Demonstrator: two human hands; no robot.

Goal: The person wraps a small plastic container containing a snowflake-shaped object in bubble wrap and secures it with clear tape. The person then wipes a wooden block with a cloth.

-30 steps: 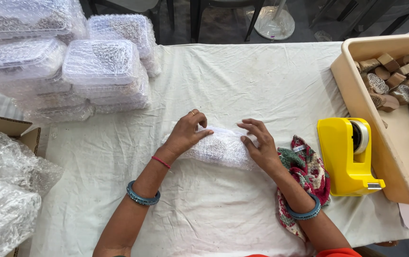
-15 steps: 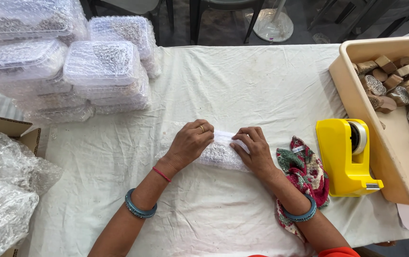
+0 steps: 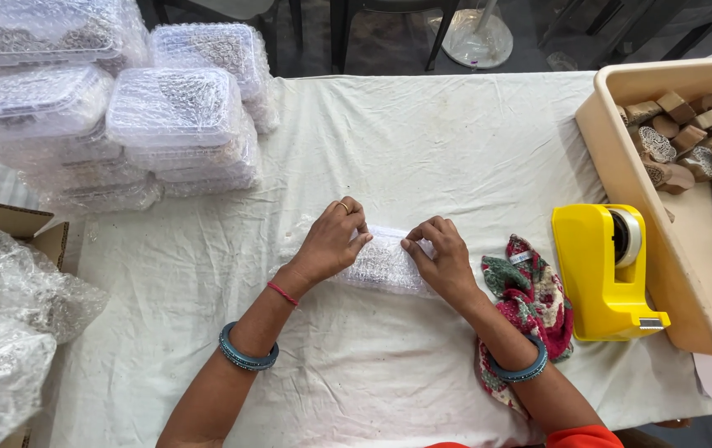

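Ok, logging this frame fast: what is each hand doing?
Left hand: closed on the bubble-wrapped bundle.
Right hand: closed on the same bundle's other end.

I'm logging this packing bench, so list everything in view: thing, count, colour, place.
bubble-wrapped bundle: one, clear wrap over a pale item, centre of the table, under both hands
table cloth: one, white, covers the table
wrapped packs: a stack, exact count unclear, clear bubble wrap, far left corner
loose bubble wrap: a heap, clear, left edge, in a cardboard box
tape dispenser: one, yellow, right of the hands
patterned cloth: one, red, green and white, under the right forearm
tub: one, beige, right edge
carved wooden blocks: many, brown, inside the tub
left hand: ring, red thread, blue bangle; pressing on the bundle
right hand: blue bangle; pinching the bundle's right end
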